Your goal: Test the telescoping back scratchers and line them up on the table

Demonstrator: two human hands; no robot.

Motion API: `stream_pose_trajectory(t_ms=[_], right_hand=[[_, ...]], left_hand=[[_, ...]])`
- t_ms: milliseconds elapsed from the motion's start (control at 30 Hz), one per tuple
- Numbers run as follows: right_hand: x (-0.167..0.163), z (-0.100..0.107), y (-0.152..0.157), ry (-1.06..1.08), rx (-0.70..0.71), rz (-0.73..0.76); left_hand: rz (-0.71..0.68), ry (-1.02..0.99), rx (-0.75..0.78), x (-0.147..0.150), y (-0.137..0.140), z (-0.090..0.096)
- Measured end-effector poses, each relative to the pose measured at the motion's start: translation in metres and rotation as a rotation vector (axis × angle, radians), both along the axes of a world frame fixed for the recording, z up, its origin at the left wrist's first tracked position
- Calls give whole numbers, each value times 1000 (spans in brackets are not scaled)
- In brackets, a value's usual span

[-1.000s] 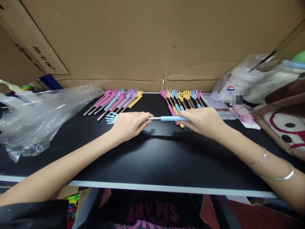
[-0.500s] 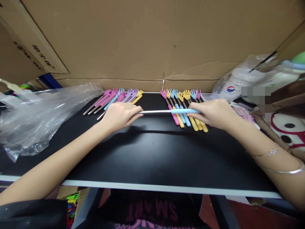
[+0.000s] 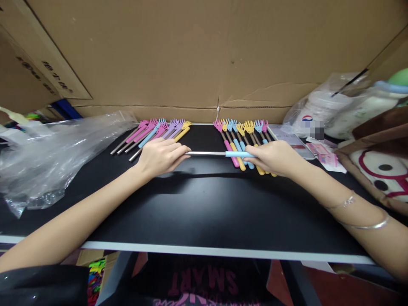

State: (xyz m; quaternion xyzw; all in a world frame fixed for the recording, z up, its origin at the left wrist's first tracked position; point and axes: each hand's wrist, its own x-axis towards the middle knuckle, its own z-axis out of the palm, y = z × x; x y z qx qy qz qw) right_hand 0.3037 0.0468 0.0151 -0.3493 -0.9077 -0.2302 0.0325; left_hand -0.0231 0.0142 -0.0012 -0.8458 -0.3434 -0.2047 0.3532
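A back scratcher with a metal rod (image 3: 208, 153) and a light blue grip (image 3: 236, 154) is held level above the black table. My left hand (image 3: 161, 158) is closed around its left end, hiding that end. On the right, my right hand (image 3: 273, 158) is closed on the blue grip and covers the rest of it. Behind my left hand lies a group of back scratchers (image 3: 148, 131) in pink, blue, purple and yellow. Another group of back scratchers (image 3: 234, 146), with claw-shaped heads toward the cardboard, lies behind the held one, partly covered by my right hand.
A clear plastic bag (image 3: 60, 157) lies on the left of the black table (image 3: 204, 216). Cardboard (image 3: 191, 55) stands along the back. To the right are a bagged white cup (image 3: 321, 110), a phone-like flat object (image 3: 295, 144), pink packets (image 3: 328, 159) and a brown bag (image 3: 376, 148).
My right hand has moved slightly left and down, closer to my left hand. Less of the rod and blue grip shows between the hands. Both hands keep their hold.
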Motion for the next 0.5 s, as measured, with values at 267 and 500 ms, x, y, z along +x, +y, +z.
stream_pose_trajectory(t_ms=[267, 500], right_hand=[[0, -2, -2, 33, -47, 34], [-4, 2, -7, 153, -341, -7]], left_hand=[[20, -34, -5, 1, -3, 2], [-1, -57, 15, 1, -5, 4]])
